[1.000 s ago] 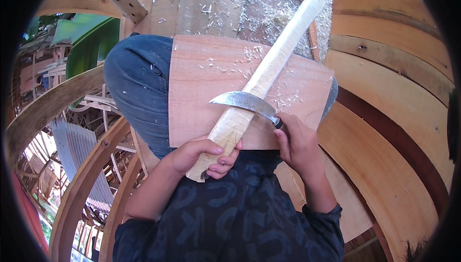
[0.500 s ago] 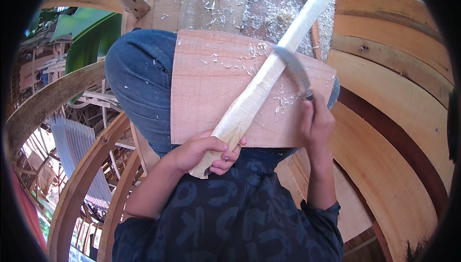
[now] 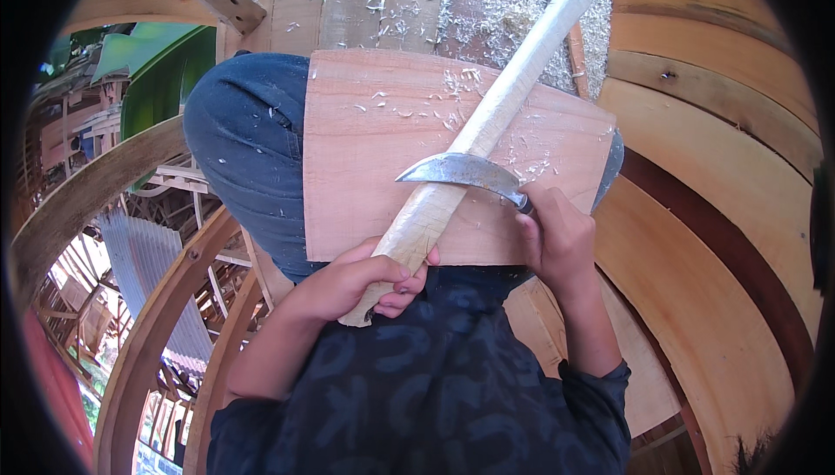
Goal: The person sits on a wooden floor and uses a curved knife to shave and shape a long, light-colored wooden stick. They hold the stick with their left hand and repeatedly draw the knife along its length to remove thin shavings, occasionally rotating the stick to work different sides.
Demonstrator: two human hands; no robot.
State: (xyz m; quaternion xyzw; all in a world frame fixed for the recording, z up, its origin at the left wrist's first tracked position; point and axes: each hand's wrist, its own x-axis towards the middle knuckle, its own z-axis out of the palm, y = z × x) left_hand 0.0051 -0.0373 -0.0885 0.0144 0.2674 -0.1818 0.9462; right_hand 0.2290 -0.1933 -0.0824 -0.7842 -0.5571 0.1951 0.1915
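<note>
Blade (image 3: pixel 465 172) back down near stick's (image 3: pixel 487 127) lower end, crossing it. Stick lies diagonal on board (image 3: pixel 365 162), running up-right from left hand (image 3: pixel 357 282), fingers wrapped round butt; right hand (image 3: pixel 557 236) clenches knife handle, just right of stick.

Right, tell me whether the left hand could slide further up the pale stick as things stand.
Probably not far: the left hand grips the pale stick at its near end, and the curved blade, held by the right hand, lies across it just above.
</note>
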